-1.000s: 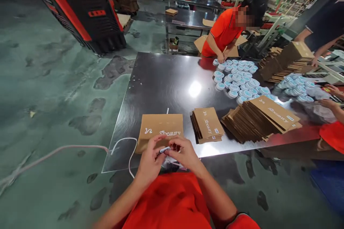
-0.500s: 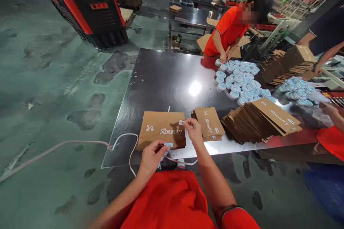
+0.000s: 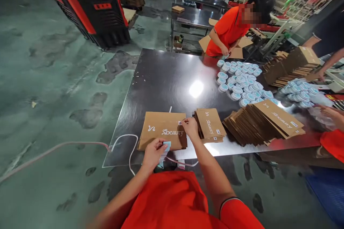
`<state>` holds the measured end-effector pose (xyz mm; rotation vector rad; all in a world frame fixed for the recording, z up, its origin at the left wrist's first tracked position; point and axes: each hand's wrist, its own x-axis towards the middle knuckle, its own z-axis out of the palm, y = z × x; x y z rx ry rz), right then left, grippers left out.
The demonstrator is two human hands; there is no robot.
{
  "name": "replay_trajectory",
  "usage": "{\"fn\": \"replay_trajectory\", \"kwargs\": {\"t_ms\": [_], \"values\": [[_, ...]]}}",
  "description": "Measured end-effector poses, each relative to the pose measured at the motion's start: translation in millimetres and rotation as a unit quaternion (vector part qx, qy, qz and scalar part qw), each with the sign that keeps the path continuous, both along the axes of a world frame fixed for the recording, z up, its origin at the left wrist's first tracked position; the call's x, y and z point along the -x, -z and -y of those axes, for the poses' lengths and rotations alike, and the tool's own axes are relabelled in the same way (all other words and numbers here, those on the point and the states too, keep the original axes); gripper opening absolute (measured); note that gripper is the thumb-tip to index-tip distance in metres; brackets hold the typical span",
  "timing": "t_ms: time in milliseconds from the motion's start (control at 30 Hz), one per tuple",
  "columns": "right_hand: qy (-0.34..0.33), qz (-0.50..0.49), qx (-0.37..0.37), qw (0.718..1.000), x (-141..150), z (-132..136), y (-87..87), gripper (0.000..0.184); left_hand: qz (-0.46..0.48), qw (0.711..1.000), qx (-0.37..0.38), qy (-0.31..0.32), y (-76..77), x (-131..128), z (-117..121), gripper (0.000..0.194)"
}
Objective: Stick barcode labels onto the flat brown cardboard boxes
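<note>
A stack of brown "beauty" cardboard mailers (image 3: 153,137) lies on the table edge in front of me. My left hand (image 3: 153,154) pinches a light blue label strip (image 3: 167,145) over the stack's front edge; its lower end hangs down past the table. Near the upper right corner of the top mailer, my right hand (image 3: 190,127) has its fingertips closed on a small white sticker (image 3: 180,123), which appears to lie against the cardboard. Right beside that hand sits a smaller pile of mailers (image 3: 208,121), with white stickers on their corners.
A fanned row of mailers (image 3: 248,123) leans farther right on the dark metal table (image 3: 161,78). Behind it are many round blue-and-white packs (image 3: 242,82). A co-worker in orange (image 3: 224,28) bends at the far edge. A white cord (image 3: 129,135) loops at the left.
My right hand has moved slightly left and down with the sticker, against the mailer. The label strip in my left hand now stands more upright. The co-worker's hands have lifted a little.
</note>
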<state>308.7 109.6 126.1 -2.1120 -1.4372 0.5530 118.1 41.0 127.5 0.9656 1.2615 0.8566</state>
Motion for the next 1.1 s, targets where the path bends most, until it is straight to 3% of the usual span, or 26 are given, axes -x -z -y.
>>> {"fn": "replay_trajectory", "kwargs": {"t_ms": [133, 267, 400, 500, 567, 700, 800, 967, 1100], "values": [[0.013, 0.049, 0.008, 0.999, 6.2, 5.1, -5.2, 0.017, -0.003, 1.0, 0.007, 0.017, 3.1, 2.1, 0.0, 0.028], [0.018, 0.019, 0.002, 1.0, 4.9, 4.4, -5.4, 0.022, 0.002, 1.0, 0.021, 0.012, -0.8, 1.1, -0.6, 0.03], [0.061, -0.127, -0.016, 0.99, -7.5, 0.1, 8.0, 0.039, 0.009, 0.999, 0.036, 0.011, -4.9, 0.1, -2.3, 0.034], [0.057, -0.291, -0.031, 0.954, -17.0, 3.8, 18.9, 0.035, 0.016, 0.999, 0.036, 0.013, -6.4, 1.2, -3.1, 0.034], [0.045, -0.337, -0.053, 0.939, -19.5, 10.0, 22.2, 0.033, 0.019, 0.999, 0.023, 0.021, -9.3, 2.4, -2.0, 0.03], [0.012, -0.235, -0.088, 0.968, -11.4, 21.7, 17.7, 0.029, 0.044, 0.997, -0.041, 0.043, -22.3, 3.9, 5.9, 0.019], [0.016, -0.182, -0.037, 0.982, 0.5, 24.4, 8.9, 0.025, 0.011, 0.993, -0.091, 0.071, -30.1, 3.8, 11.5, 0.014], [0.035, -0.047, 0.076, 0.995, 12.0, 23.8, -3.7, 0.042, -0.013, 0.995, -0.082, 0.053, -26.2, 5.3, 10.9, 0.012], [0.013, -0.02, 0.094, 0.995, 10.7, 23.0, -3.5, 0.032, 0.005, 0.999, -0.052, 0.018, -27.7, 8.7, 9.9, 0.017]]}}
